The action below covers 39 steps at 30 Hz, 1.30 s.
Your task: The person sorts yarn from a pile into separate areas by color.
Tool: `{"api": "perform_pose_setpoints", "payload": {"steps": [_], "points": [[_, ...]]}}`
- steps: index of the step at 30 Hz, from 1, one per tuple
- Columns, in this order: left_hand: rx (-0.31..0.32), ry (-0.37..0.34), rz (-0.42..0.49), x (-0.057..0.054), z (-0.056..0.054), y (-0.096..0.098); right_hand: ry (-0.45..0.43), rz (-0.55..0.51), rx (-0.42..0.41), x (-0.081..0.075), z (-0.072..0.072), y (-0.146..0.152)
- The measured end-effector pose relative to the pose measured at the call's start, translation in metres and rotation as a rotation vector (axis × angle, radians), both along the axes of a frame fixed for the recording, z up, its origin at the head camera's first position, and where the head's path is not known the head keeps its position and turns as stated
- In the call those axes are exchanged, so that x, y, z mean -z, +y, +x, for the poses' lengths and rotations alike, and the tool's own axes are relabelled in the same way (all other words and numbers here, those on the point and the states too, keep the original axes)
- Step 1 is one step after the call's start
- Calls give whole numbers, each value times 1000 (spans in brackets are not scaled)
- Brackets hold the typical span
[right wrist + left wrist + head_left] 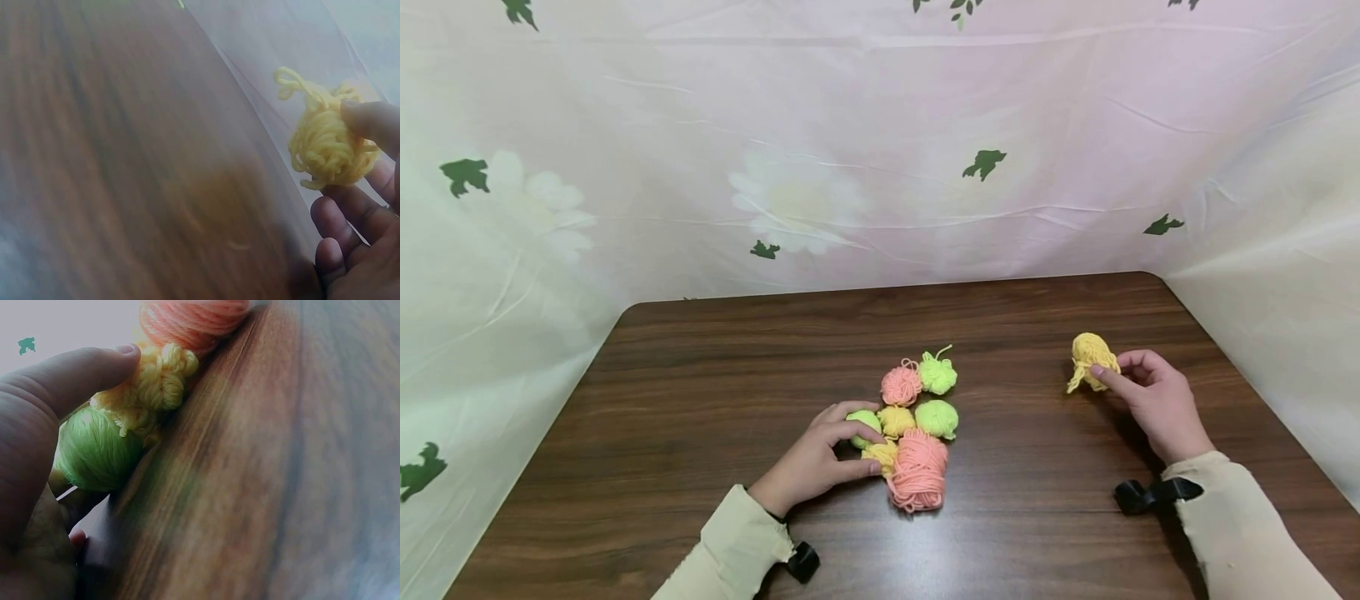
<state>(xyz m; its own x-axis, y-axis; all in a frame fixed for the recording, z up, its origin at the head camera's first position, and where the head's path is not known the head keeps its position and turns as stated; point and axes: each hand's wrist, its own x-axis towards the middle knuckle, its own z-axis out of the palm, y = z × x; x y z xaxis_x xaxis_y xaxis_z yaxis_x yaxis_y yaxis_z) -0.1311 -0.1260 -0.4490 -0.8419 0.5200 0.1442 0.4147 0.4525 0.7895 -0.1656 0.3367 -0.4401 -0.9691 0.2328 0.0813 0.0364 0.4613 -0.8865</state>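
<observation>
Between thumb and fingers, my right hand (1163, 404) pinches a yellow yarn ball (1092, 360) with a loose strand, held above the right side of the table. In the right wrist view that yarn ball (331, 147) shows its looped windings. My left hand (816, 458) is at the cluster of yarn, its thumb against a small yellow yarn ball (153, 378) and its fingers curved over a green yarn ball (100, 450). Touching these is a large pink yarn skein (919, 472). Another yellow ball (897, 421) lies just behind.
Farther back in the cluster are a pink ball (900, 386), a green ball (937, 375) with a loose tail, and another green ball (937, 419). Everything lies on a dark wooden table (722, 358). A patterned cloth (865, 150) hangs behind and along both sides.
</observation>
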Motion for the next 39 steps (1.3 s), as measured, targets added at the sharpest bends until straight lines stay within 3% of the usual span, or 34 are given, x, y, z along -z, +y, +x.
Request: {"api": "perform_pose_setpoints", "payload": {"steps": [12,39], "points": [[-4,-2,3,1,0,-1,4,15,-7,2,0,2],[-8,-2,-2,0,0,0,-46,220,-4,3,-4,-1]]}}
